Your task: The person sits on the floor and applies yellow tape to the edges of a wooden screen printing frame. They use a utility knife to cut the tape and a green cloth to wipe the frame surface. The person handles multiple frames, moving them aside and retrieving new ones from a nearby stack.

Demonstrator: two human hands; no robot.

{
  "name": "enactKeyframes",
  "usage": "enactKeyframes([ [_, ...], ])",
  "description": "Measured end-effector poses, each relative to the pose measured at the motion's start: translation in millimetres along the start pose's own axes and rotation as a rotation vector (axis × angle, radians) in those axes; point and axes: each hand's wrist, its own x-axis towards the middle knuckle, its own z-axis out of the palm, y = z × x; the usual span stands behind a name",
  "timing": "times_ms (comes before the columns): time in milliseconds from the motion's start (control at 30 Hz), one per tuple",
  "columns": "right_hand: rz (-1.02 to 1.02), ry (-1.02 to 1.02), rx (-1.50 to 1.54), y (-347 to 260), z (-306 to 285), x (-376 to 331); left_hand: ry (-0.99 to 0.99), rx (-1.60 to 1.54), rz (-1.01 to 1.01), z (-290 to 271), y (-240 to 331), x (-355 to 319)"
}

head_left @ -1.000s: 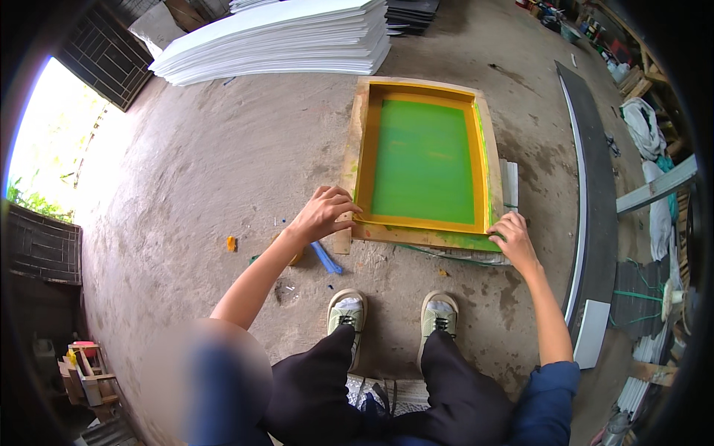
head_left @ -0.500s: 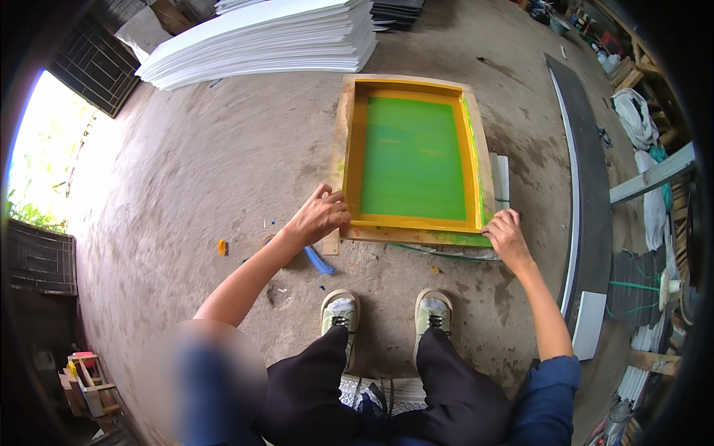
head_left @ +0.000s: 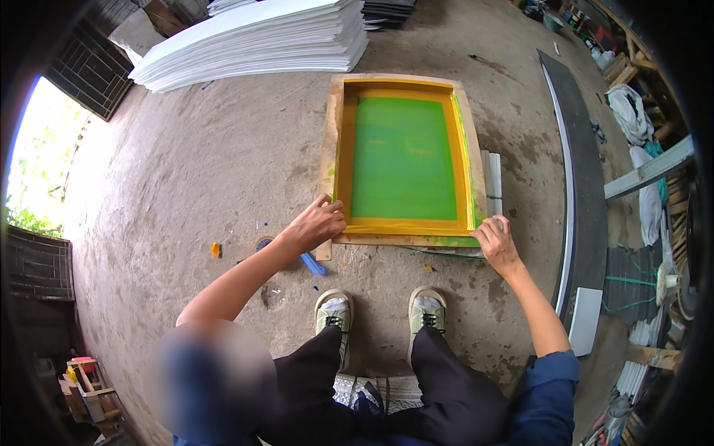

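A wooden screen-printing frame point(head_left: 326, 160) with a green mesh panel point(head_left: 405, 167) and orange-yellow inner borders lies low in front of me. At its near left corner, my left hand point(head_left: 318, 224) is closed, thumb and fingers pinching the wood. My right hand point(head_left: 497, 241) grips the near right corner in the same way. Beneath the frame, a stack of pale sheets point(head_left: 492, 182) juts out on the right side. A short wooden piece point(head_left: 323, 251) shows under the near left corner, beside a blue strip point(head_left: 312, 264) on the floor.
A tall stack of white sheets point(head_left: 253, 44) stands beyond the frame at the far left. Along the right runs a long dark board point(head_left: 584, 186), with a small white panel point(head_left: 587, 320) at its near end. Orange scraps point(head_left: 216, 250) lie on the concrete floor point(head_left: 178, 171).
The whole view has shifted slightly, so most things sit a little further left. Both hands keep their hold on the frame's near corners.
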Motion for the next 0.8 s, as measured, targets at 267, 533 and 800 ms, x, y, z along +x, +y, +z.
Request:
enactKeyframes([
  [267,-0.007,0.020,-0.027,-2.5,-2.3,-11.8,-0.210,0.060,-0.068,-6.5,10.4,6.6],
  [533,0.273,0.100,0.102,-52.6,-9.6,25.0,-0.181,0.193,-0.315,0.7,59.0,-20.7],
  [800,-0.070,0.062,0.297,-173.9,56.8,147.1,-0.135,0.165,-0.454,9.8,72.0,-26.5],
])
